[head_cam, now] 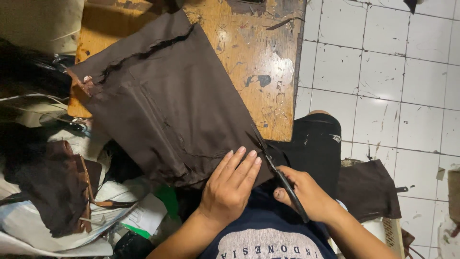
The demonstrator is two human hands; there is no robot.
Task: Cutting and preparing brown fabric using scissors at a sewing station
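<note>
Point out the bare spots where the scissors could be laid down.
Bare wood on the table, between the brown fabric and the table's right edge. Crowded at left: a heap of cloth and papers. The white tiled floor is open.

Dark brown woven cloth (pixel 167 100), matt and lightly creased with frayed cut edges, is lying over a wooden surface (pixel 258 52) whose worn varnish is showing scratches, stains and glossy patches. Black scissors (pixel 282 180) are showing a dull finish. White floor tiles (pixel 383 72) are gleaming, glazed but scuffed and dirt-marked.
</note>
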